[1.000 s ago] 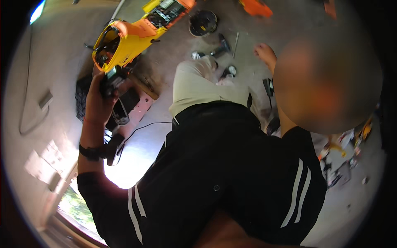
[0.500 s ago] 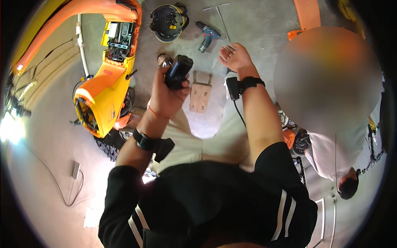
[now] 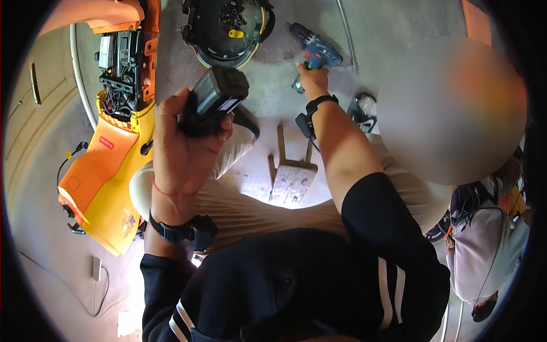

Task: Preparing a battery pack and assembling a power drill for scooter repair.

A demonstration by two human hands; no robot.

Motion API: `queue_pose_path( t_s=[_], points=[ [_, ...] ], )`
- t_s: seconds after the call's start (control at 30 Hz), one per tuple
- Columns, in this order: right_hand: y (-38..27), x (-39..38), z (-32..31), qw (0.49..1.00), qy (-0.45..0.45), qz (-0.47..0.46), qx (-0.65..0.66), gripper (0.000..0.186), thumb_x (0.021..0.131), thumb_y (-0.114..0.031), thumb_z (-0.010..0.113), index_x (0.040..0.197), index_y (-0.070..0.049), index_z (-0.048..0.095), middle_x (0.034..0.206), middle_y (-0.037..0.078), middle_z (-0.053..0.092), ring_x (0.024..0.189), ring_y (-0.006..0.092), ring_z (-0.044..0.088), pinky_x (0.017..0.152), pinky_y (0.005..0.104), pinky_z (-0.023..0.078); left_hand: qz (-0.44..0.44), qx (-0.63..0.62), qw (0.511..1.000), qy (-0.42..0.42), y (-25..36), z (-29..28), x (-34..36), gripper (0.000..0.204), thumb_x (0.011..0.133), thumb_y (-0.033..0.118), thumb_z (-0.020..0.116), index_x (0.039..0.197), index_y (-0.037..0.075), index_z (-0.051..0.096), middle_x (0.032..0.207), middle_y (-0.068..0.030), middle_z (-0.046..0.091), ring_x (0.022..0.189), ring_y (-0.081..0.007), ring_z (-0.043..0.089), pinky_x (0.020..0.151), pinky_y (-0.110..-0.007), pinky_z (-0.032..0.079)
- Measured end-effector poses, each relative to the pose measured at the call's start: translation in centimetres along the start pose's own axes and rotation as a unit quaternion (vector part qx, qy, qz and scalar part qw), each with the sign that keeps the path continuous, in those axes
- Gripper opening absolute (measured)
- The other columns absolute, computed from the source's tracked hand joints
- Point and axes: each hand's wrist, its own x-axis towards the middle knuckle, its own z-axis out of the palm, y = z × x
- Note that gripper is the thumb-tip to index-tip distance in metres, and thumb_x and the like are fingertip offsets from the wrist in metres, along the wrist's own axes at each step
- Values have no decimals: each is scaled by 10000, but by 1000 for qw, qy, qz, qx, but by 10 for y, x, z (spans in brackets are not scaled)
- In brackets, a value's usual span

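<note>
In my left hand (image 3: 185,157) is a black blocky battery pack (image 3: 222,91), gripped with the thumb on one side and the fingers on the other, raised above my left thigh. My right hand (image 3: 313,81) has reached down to a dark blue cordless drill (image 3: 323,52) on the floor. Its fingers close round the drill's handle, whose lower end shows beside them; the chuck points away to the upper left. Left of the drill lies an upturned helmet (image 3: 249,57) with small dark parts and a yellow piece inside.
A small wooden stool (image 3: 293,181) stands between my knees. To the left is a yellow and orange vehicle body (image 3: 105,171) with exposed wiring. A long metal rod (image 3: 346,34) lies beyond the drill. Another person's pale-trousered leg (image 3: 478,251) is at the right.
My right hand has moved from open in the air to the drill's handle. The view has leaned forward, and my left hand still holds the battery pack, now further left.
</note>
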Motion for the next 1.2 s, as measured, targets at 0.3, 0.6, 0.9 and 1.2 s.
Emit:
queue_pose_path(
  t_s=[0.3,0.6,0.9,1.2],
  points=[
    [-20,-8,-26,851,-145,16,505,327,752,-185,669,1009,-23,548,841,141,591,746,313,620,737,467,552,123,2,980,-156,29,2,-31,373,976,292,506,1143,-27,603,1015,-140,679,835,-267,593,713,-346,480],
    [-104,-96,-117,506,-401,29,764,298,723,-111,679,955,-19,518,895,133,567,811,286,606,729,384,589,240,30,947,-211,-1,-5,-69,290,943,239,558,1115,7,587,999,-123,660,820,-246,618,733,-328,476],
    [-153,-275,-228,464,-527,-135,699,192,775,-120,661,906,-92,523,838,83,584,794,279,631,767,408,585,554,204,788,-175,-21,3,-108,612,794,55,799,1286,-38,448,1131,-98,599,1011,-134,609,829,-274,534],
    [-121,-409,-277,456,-565,-267,633,279,824,-175,656,1019,-57,494,1034,147,559,956,273,617,871,402,561,761,297,568,-101,-22,8,-159,668,631,26,893,1205,54,552,1143,-30,546,1013,-116,547,847,-272,432]
  ],
)
